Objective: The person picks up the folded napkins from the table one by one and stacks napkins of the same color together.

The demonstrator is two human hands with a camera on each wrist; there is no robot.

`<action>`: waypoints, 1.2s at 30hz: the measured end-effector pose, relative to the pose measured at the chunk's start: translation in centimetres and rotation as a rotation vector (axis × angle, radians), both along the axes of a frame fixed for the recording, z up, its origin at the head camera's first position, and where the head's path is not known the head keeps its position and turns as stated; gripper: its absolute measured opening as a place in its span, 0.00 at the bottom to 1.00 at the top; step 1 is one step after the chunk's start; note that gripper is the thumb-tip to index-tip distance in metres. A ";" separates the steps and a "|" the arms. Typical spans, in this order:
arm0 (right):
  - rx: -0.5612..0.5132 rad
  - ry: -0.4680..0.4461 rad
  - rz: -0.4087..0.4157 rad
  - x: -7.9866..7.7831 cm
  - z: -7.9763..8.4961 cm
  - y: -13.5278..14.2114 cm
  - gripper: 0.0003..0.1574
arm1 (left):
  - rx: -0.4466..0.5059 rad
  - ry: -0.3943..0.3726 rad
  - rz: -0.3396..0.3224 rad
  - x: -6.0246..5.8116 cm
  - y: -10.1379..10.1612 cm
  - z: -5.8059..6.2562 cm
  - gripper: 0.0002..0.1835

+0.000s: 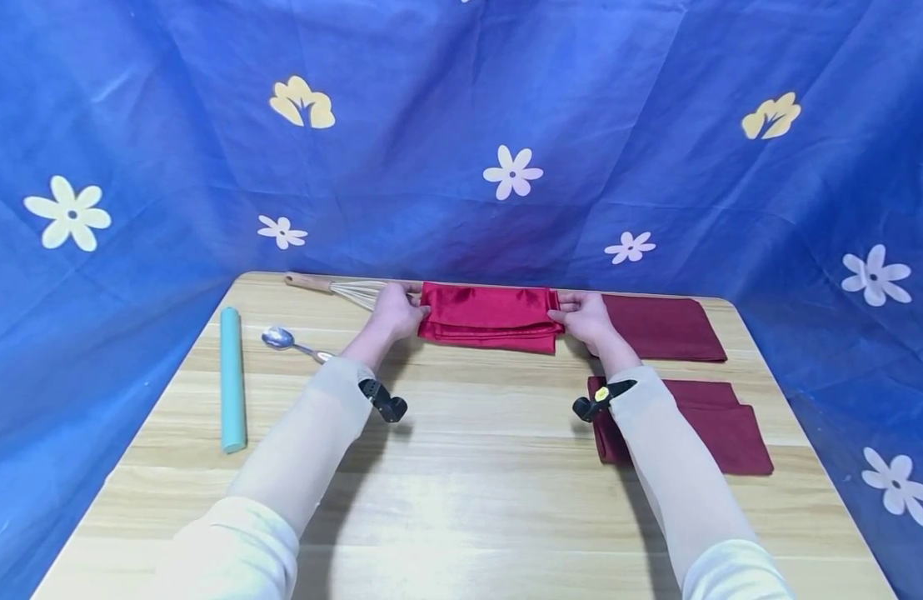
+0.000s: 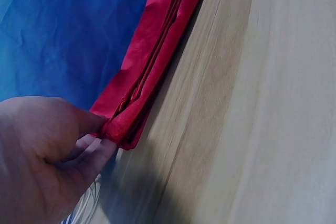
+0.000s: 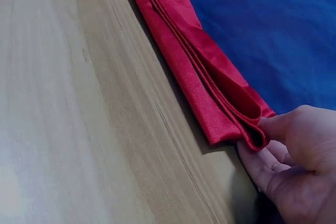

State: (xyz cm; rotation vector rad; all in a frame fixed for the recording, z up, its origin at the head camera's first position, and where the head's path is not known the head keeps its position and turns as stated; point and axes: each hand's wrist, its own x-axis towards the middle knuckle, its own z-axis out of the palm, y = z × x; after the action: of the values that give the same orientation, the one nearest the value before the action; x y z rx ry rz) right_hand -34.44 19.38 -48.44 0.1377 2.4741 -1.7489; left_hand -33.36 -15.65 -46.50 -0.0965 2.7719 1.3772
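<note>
Blue flowered curtain (image 1: 409,125) backs pale table (image 1: 461,467); left hand (image 1: 396,312) and right hand (image 1: 589,320) pinch red cloth (image 1: 487,308).

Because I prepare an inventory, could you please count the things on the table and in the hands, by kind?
Bright red folded cloth: 1
Dark red folded cloths: 2
Whisk: 1
Spoon: 1
Teal rod: 1
Total: 6

We count two bare hands (image 1: 396,312), one folded shiny crimson cloth (image 1: 491,308) at the far edge of the pale wooden tabletop (image 1: 469,500), two folded maroon cloths (image 1: 660,327) toward its right edge, one wooden-handled wire whisk (image 1: 311,283) by its far left corner, one metal spoon (image 1: 278,337) and one turquoise cylindrical rod (image 1: 232,379) toward its left edge.
</note>
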 end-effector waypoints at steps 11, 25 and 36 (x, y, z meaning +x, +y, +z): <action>0.070 0.003 0.049 0.1 0.6 0.3 0.29 | -0.013 0.039 0.000 0.3 -0.5 0.0 0.19; 0.119 -0.003 0.048 0.7 0.1 0.3 0.28 | -0.029 0.035 -0.015 1.1 -0.3 0.0 0.18; 0.057 0.010 0.149 0.9 1.5 1.4 0.29 | -0.004 0.043 -0.065 1.2 -1.1 0.7 0.20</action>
State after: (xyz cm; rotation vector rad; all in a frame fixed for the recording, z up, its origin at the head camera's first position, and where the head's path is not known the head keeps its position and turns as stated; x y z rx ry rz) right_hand -33.52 20.83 -46.92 -0.0492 2.4717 -1.6250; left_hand -32.16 -16.71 -45.79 0.0230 2.7850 1.3748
